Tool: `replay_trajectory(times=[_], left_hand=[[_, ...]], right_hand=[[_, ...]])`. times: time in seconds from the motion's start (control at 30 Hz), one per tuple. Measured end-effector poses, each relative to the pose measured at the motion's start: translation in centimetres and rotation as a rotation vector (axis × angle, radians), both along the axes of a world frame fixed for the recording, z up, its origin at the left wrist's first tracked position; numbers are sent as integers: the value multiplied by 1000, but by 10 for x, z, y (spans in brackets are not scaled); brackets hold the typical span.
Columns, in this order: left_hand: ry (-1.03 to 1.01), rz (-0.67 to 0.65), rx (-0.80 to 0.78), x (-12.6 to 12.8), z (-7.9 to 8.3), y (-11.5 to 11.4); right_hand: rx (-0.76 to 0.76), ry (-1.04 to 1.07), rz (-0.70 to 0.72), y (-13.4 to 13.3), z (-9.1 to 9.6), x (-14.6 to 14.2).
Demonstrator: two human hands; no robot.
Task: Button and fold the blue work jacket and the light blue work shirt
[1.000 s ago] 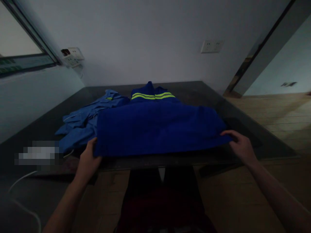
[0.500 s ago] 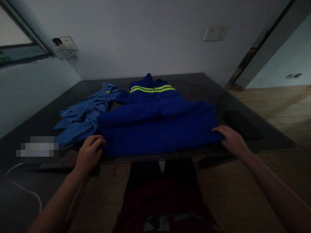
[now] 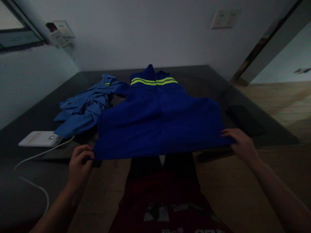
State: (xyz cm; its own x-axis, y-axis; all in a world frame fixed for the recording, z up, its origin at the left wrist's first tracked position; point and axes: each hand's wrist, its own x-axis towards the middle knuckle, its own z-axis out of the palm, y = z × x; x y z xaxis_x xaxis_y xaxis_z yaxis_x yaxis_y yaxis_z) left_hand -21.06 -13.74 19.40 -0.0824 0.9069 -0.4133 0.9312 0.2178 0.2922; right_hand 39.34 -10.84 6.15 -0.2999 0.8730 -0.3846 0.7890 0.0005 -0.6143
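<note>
**A:** Left hand (image 3: pixel 79 163) at 7 o'clock, curled tight around the near-left corner of the dark blue garment (image 3: pixel 157 126), fist closed on the hem.

**B:** And the right hand (image 3: pixel 240 144)?

**A:** Out at 4 o'clock, fingers folded over the near-right corner, holding it too. Thumb out of sight beneath the cloth.

**B:** Whereabouts of the garment itself?

**A:** Spread along the middle of the dark table (image 3: pixel 194 76), yellow-green stripes (image 3: pixel 154 81) up at 12 o'clock. Hem drawn straight between both hands at 6 o'clock, just past the table's near edge.

**B:** Anything close by?

**A:** Crumpled light blue garment (image 3: pixel 82 111) at 10 o'clock, touching the dark one's left side. White device (image 3: pixel 40 138) at 9 o'clock, with a white cable (image 3: pixel 36 154) trailing off toward 7. Dark flat object (image 3: pixel 245 119) at 3 o'clock, near the right hand.

**B:** Step in hand, then?

**A:** By the look of it, tensioning and squaring up: hem pulled taut toward 6 o'clock to smooth the cloth. One fold line showing across the middle, otherwise fairly flat.

**B:** Requirements for the next move?

**A:** Equal pull from both corners and no slackening of either grip. Also a low, level hem, to avoid dragging the light blue heap or snagging the cable at 7 o'clock.
</note>
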Motion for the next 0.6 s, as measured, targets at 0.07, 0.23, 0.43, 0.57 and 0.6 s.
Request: replay_trajectory(times=[0.07, 0.23, 0.43, 0.57, 0.6], left_hand=[[9, -71, -34, -5, 1, -5], [-10, -341, -90, 1, 11, 1], [-153, -577, -192, 68, 4, 27], [-222, -692, -244, 125, -19, 38], [-227, -718, -257, 135, -24, 40]], right_hand=[[10, -21, 32, -4, 2, 2], [4, -56, 218, -4, 19, 1], [3, 70, 334, 8, 49, -54], [35, 138, 489, 14, 51, -114], [35, 135, 528, 14, 50, -126]])
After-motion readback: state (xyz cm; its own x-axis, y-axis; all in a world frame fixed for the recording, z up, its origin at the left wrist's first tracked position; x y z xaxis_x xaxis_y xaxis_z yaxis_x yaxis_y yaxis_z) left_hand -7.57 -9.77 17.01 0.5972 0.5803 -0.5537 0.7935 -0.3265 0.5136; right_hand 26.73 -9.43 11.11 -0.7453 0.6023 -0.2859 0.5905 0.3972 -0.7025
